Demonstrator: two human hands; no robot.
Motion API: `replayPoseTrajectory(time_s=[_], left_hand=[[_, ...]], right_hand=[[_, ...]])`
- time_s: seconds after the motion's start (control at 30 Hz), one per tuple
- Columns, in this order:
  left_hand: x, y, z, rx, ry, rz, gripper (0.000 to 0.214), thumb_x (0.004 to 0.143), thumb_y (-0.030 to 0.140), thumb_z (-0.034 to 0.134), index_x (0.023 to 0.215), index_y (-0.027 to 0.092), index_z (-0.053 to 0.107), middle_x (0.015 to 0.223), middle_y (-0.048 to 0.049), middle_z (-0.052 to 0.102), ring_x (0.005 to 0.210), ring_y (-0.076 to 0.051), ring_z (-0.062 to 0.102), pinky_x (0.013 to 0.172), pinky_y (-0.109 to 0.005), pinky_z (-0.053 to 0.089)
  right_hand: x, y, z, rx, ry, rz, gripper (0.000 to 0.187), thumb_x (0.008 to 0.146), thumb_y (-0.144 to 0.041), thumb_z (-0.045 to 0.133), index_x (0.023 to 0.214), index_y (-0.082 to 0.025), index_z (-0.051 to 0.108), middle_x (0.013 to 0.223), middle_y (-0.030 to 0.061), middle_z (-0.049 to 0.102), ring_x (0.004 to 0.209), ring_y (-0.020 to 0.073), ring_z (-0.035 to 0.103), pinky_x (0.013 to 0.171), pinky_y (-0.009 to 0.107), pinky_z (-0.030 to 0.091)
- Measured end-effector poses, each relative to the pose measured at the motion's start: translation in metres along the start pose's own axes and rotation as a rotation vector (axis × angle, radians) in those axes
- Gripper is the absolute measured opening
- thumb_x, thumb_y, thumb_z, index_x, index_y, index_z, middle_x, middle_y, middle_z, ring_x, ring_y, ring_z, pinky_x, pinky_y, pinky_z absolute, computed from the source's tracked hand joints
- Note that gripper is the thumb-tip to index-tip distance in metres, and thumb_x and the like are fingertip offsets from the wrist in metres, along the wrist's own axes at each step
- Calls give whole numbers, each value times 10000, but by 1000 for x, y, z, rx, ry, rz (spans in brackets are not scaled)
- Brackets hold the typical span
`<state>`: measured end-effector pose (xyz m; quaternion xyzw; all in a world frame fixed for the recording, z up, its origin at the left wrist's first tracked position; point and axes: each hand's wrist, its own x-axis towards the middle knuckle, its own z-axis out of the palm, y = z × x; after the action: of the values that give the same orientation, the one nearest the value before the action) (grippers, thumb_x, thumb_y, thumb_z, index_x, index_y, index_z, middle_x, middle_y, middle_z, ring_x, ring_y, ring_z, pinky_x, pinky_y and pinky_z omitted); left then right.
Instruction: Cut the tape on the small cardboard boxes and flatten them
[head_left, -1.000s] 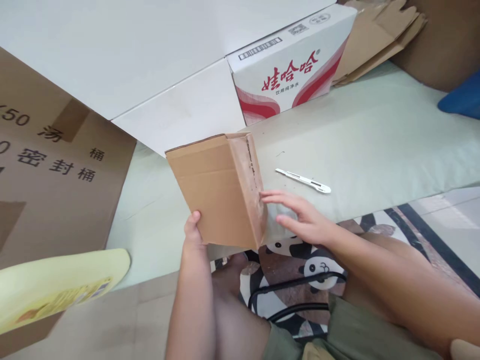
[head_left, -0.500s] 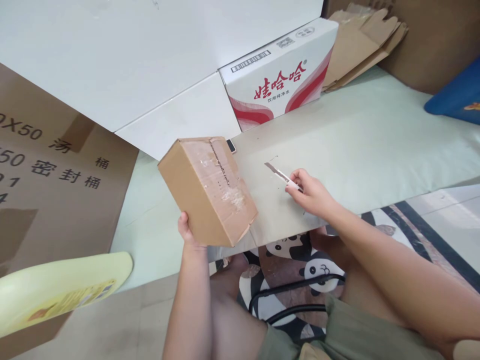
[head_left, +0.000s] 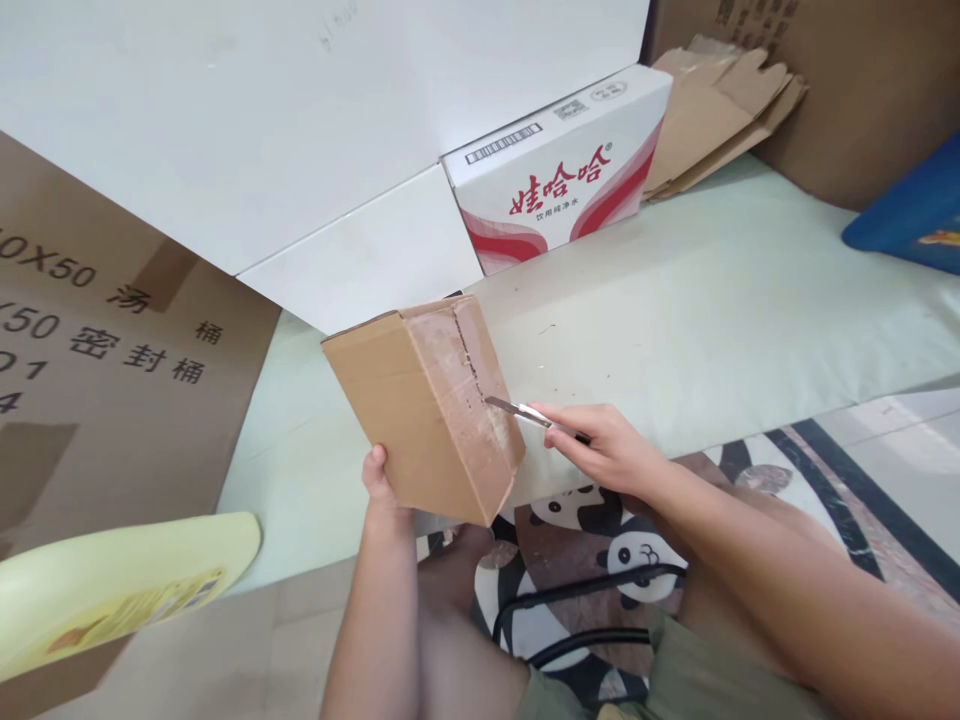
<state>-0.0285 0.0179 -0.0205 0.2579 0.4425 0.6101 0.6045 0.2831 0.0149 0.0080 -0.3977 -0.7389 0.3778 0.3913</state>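
A brown cardboard box (head_left: 397, 420) is tilted over the near part of the pale table, its taped side turned to the right. My left hand (head_left: 381, 482) grips it from below and the left, thumb on the near face; the other fingers are hidden. A dark perforated slit runs along the tape. In my right hand (head_left: 600, 440) is a utility knife (head_left: 525, 410), closed between thumb and fingers. Its blade points left, with the tip at the lower end of the slit; whether it has gone in I cannot tell.
Behind the box stand a large white carton (head_left: 315, 130) and a red-and-white water carton (head_left: 562, 190). Folded cardboard (head_left: 720, 120) leans at the back right, near a blue container (head_left: 911, 205). A yellow-green bottle (head_left: 135, 580) and a big brown carton (head_left: 112, 380) are at left.
My right hand has brought the knife left and down, from above the table to the box's taped side. The box has turned slightly in my left hand and sits a little lower in view.
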Motion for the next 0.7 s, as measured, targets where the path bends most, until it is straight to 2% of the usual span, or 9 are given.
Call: replayPoseTrajectory(time_s=[0.23, 0.47, 0.6, 0.7], left_hand=[[-2, 1, 1, -19, 24, -6, 573, 564, 590, 792, 1016, 245, 726, 876, -44, 770, 771, -269, 718, 682, -382, 609], [-1, 1, -3, -25, 52, 30, 548, 581, 568, 792, 1017, 244, 722, 873, -39, 771, 764, -254, 721, 691, -350, 602], [-1, 1, -7, -14, 58, 19, 580, 598, 573, 783, 1068, 242, 711, 885, -52, 766, 790, -277, 719, 729, -390, 598], [0, 0, -10, -18, 50, 18, 561, 613, 567, 778, 1063, 237, 715, 885, -63, 766, 798, -290, 718, 741, -404, 595]], right_hand=[[-2, -3, 9, -35, 62, -8, 406, 955, -288, 469, 1294, -159, 652, 750, 28, 724, 631, 117, 634, 627, 228, 494], [-3, -8, 11, -44, 108, -17, 388, 956, -291, 460, 1257, -169, 672, 742, 31, 713, 580, 111, 590, 593, 237, 488], [-4, -10, 11, -33, 126, 17, 395, 955, -304, 463, 1251, -149, 675, 737, 37, 710, 573, 117, 585, 600, 249, 495], [-4, -9, 13, -22, 114, 38, 391, 949, -308, 467, 1250, -176, 678, 734, 29, 710, 577, 121, 589, 612, 255, 500]])
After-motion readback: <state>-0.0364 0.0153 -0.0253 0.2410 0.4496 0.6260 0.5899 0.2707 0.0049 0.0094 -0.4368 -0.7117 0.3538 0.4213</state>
